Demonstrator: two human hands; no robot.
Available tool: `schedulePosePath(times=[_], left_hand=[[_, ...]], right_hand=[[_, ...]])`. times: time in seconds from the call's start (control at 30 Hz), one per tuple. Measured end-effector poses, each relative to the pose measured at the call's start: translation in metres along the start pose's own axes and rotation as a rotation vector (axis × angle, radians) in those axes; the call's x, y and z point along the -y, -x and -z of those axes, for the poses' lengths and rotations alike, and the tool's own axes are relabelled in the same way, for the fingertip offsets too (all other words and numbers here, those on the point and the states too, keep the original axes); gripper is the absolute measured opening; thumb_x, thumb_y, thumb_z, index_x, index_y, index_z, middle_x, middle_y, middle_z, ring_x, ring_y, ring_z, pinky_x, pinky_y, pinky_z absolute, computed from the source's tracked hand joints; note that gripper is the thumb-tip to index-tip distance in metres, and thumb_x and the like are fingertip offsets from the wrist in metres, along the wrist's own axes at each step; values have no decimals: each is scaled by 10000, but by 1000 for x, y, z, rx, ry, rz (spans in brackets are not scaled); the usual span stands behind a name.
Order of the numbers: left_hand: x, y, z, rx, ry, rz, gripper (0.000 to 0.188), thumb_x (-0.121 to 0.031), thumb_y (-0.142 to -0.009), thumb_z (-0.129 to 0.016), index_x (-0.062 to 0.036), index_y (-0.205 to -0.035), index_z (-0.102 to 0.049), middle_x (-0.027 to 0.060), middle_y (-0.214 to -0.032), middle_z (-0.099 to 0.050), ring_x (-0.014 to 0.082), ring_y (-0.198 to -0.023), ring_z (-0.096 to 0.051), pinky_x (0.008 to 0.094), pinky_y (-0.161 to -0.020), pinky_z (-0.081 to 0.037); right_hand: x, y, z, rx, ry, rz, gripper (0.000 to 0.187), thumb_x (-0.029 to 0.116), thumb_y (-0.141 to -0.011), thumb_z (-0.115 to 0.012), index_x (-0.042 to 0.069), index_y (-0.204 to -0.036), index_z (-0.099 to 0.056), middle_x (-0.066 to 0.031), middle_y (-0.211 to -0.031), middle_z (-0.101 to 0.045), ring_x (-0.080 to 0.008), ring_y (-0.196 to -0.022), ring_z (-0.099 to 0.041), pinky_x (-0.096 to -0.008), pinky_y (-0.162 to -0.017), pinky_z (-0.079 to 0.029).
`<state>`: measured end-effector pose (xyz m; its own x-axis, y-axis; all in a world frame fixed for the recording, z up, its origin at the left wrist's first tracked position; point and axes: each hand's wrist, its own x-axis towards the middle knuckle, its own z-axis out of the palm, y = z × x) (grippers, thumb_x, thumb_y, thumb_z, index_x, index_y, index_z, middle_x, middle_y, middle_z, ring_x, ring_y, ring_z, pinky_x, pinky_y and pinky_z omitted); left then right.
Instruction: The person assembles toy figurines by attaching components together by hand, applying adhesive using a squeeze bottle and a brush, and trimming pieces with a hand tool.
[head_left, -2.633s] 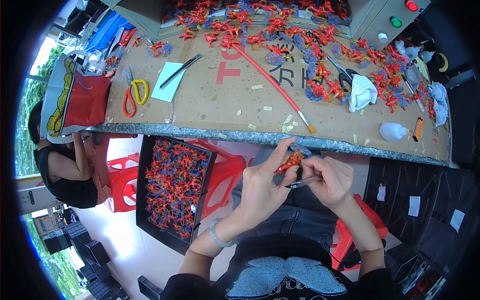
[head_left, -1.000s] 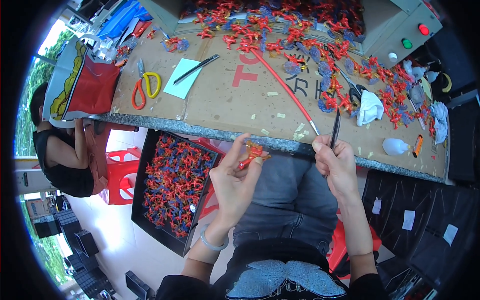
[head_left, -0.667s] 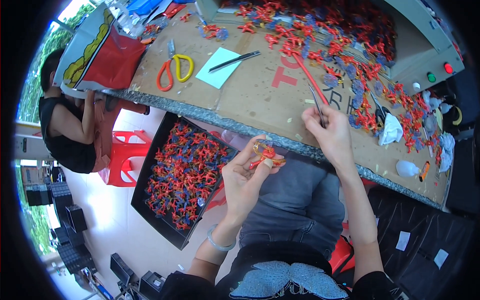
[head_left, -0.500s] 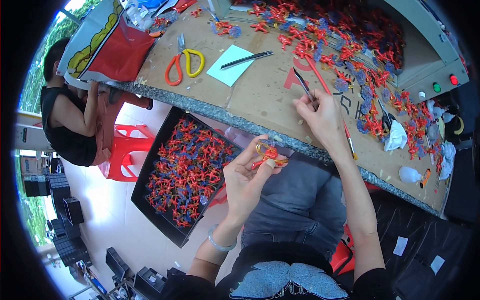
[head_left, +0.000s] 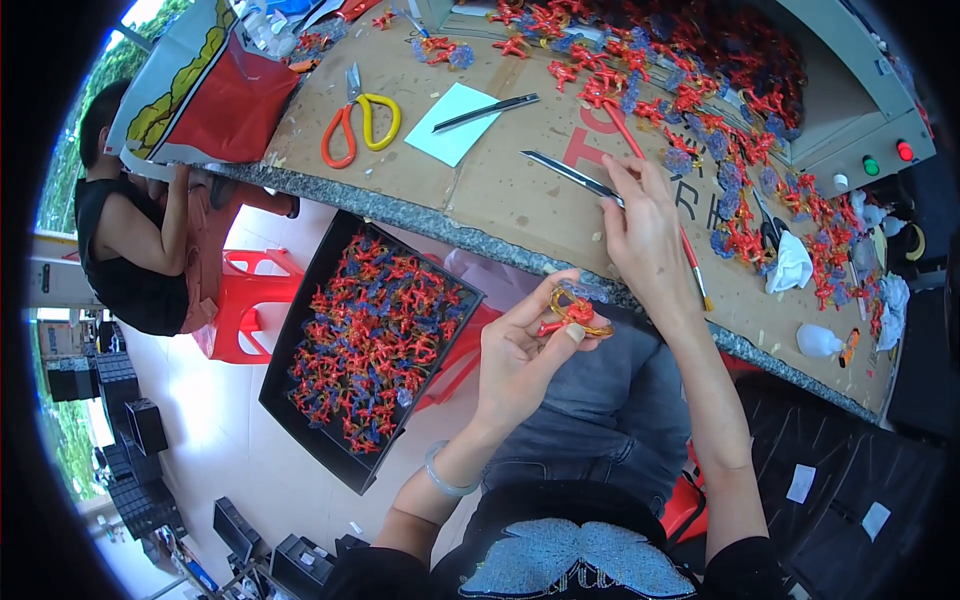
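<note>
Near the table's front edge, my left hand (head_left: 520,360) pinches a small red plastic figure (head_left: 572,318) between thumb and fingers. It has yellow translucent loops and a bluish clear part, like the many pieces around. My right hand (head_left: 648,235) is over the cardboard-covered table, its thumb and fingers closed around the rear end of a slim craft knife (head_left: 570,176). The knife's blade points to the upper left, low over the cardboard; whether it touches the surface I cannot tell. Beside the right hand lies a red-handled paintbrush (head_left: 692,262), partly hidden by the hand.
A second craft knife (head_left: 485,113) rests on pale blue paper (head_left: 440,147), beside scissors (head_left: 362,115). Red and blue figures (head_left: 690,95) pile up at the back right. A black tray (head_left: 325,448) of figures stands left below the table. A small white bottle (head_left: 818,341) lies right; another person (head_left: 135,220) sits left.
The craft knife has swung from steep to nearly flat, its blade moving left and down. My left hand has shifted right with the red figure. The view has moved slightly.
</note>
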<state>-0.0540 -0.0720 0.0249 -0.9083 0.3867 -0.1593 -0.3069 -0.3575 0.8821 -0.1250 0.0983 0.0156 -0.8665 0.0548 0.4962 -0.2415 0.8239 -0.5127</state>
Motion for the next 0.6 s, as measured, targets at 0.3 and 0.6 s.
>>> schedulePosePath(times=[0.3,0.6], left_hand=[[16,-5,-31,146,1,48,476,29,-914,-533,68,-1362,-378,165,-1027,-656,171,-970,-642,275,-852,-529],[31,-7,-68,277,-19,106,477,23,-921,-528,66,-1368,-368,179,-1039,-653,184,-987,-638,283,-864,-530]], right_hand=[[13,75,82,-173,-146,-250,174,-75,-804,-593,-23,-951,-669,-131,-931,-610,-260,-836,-618,-312,-718,-486],[7,137,135,-437,-50,-408,164,-91,-816,-588,-16,-929,-681,-114,-923,-620,-204,-828,-602,-280,-737,-476]])
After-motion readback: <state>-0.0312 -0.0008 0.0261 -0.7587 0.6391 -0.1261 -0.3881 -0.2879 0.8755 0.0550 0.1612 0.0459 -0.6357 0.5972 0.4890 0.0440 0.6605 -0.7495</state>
